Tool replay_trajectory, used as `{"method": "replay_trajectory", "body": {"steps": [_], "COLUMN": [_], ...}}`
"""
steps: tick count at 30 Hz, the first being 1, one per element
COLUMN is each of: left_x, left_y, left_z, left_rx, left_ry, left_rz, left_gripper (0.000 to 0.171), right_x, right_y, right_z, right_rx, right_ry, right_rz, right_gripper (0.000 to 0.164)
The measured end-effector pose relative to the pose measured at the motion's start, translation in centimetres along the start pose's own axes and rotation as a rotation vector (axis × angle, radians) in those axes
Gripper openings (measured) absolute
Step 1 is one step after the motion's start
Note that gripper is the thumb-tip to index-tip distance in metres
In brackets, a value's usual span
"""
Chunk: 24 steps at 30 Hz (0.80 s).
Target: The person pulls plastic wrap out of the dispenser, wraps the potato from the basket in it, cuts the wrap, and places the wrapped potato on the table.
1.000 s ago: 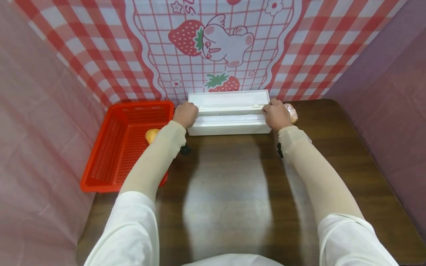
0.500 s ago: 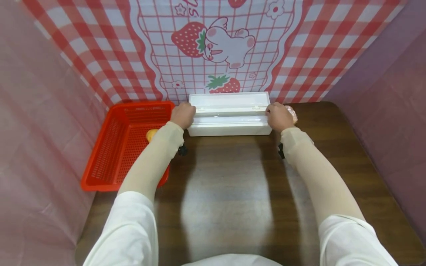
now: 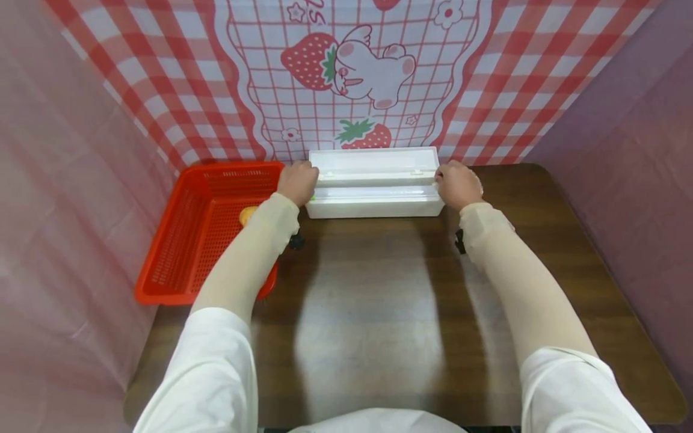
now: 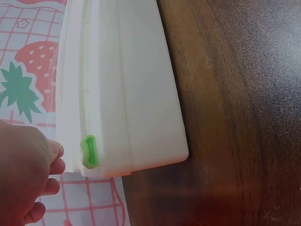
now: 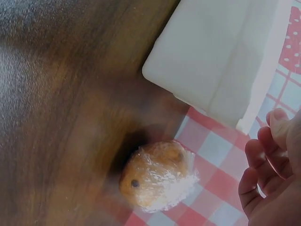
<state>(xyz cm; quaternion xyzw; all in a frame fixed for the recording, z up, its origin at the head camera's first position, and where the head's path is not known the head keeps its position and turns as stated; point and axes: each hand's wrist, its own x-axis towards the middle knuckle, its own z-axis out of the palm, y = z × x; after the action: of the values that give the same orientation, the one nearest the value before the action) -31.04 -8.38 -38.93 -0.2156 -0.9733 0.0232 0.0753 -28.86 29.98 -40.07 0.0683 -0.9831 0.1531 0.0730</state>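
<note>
A white plastic wrap dispenser (image 3: 375,208) stands at the back of the table with its lid (image 3: 373,161) raised. A clear roll (image 3: 373,192) lies inside. At its left end my left hand (image 3: 298,182) pinches thumb to fingers; faint clear plastic wrap (image 4: 52,101) rises from the fingertips. A green slider (image 4: 89,151) sits at that end of the dispenser. By the right end, my right hand (image 3: 459,185) has its fingers curled and thumb brought to the forefinger, as if on the clear film's edge. A potato-like thing wrapped in film (image 5: 159,176) lies beside that hand.
To the left stands a red plastic basket (image 3: 162,258) with a yellow potato-like thing (image 3: 246,214) in it, partly behind the left forearm. A red-checked cloth (image 3: 184,90) hangs behind the dispenser. Pink curtains (image 3: 59,240) border the brown wooden table (image 3: 373,337).
Both hands have shifted slightly outward, off the dispenser's ends. The right hand now covers most of the wrapped thing in the head view. Lid and basket stay as they were.
</note>
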Motion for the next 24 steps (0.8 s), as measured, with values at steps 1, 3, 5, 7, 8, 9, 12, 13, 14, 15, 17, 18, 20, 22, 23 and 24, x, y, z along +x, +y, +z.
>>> {"method": "replay_trajectory", "body": {"steps": [1, 3, 5, 7, 8, 9, 12, 13, 14, 15, 17, 18, 20, 22, 23, 24], "left_x": [0.0, 0.0, 0.0, 0.0, 0.0, 0.0, 0.0, 0.0, 0.0, -0.1, -0.1, -0.2, -0.2, -0.2, -0.2, -0.2], "left_y": [0.0, 0.1, 0.1, 0.0, 0.0, -0.1, -0.3, -0.3, -0.4, -0.4, -0.3, -0.3, -0.2, -0.2, -0.2, -0.2], "left_z": [-0.1, -0.2, -0.4, -0.5, -0.5, -0.5, -0.6, -0.7, -0.8, -0.9, -1.2, -1.4, -1.6, -1.9, -2.0, -2.1], "left_rx": [0.005, 0.018, 0.027, 0.038, 0.048, 0.052, 0.07, 0.072, 0.071, 0.067, 0.062, 0.057, 0.051, 0.051, 0.05, 0.05], "left_ry": [0.001, 0.003, 0.01, 0.015, 0.019, 0.024, 0.041, 0.048, 0.054, 0.058, 0.062, 0.061, 0.059, 0.057, 0.058, 0.057], "left_rz": [0.001, 0.002, 0.003, 0.006, 0.008, 0.009, 0.009, 0.008, 0.008, 0.007, 0.005, 0.004, 0.002, -0.003, -0.004, -0.005], "left_gripper": [0.013, 0.013, 0.014, 0.013, 0.013, 0.013, 0.014, 0.014, 0.014, 0.015, 0.014, 0.014, 0.014, 0.014, 0.013, 0.013], "right_x": [0.0, 0.0, 0.0, 0.1, 0.1, 0.1, 0.2, 0.2, 0.2, 0.2, 0.1, 0.1, 0.1, 0.1, 0.1, 0.2], "right_y": [0.0, 0.0, 0.0, -0.1, -0.2, -0.2, -0.3, -0.4, -0.4, -0.4, -0.5, -0.5, -0.5, -0.5, -0.5, -0.5], "right_z": [-0.1, -0.4, -0.7, -0.9, -1.1, -1.2, -1.6, -1.7, -1.8, -1.9, -2.1, -2.2, -2.4, -2.5, -2.6, -2.7], "right_rx": [0.005, 0.016, 0.017, 0.017, 0.017, 0.014, 0.009, 0.007, 0.003, 0.0, -0.004, -0.006, -0.01, -0.011, -0.012, -0.016], "right_ry": [-0.006, -0.025, -0.036, -0.042, -0.045, -0.044, -0.029, -0.025, -0.018, -0.012, -0.006, -0.001, 0.0, 0.0, 0.002, 0.003], "right_rz": [0.002, 0.007, 0.008, 0.008, 0.008, 0.006, -0.004, -0.005, -0.008, -0.01, -0.009, -0.009, -0.004, 0.001, 0.003, 0.004], "right_gripper": [0.022, 0.022, 0.022, 0.022, 0.022, 0.023, 0.024, 0.025, 0.025, 0.025, 0.025, 0.025, 0.024, 0.023, 0.023, 0.023]}}
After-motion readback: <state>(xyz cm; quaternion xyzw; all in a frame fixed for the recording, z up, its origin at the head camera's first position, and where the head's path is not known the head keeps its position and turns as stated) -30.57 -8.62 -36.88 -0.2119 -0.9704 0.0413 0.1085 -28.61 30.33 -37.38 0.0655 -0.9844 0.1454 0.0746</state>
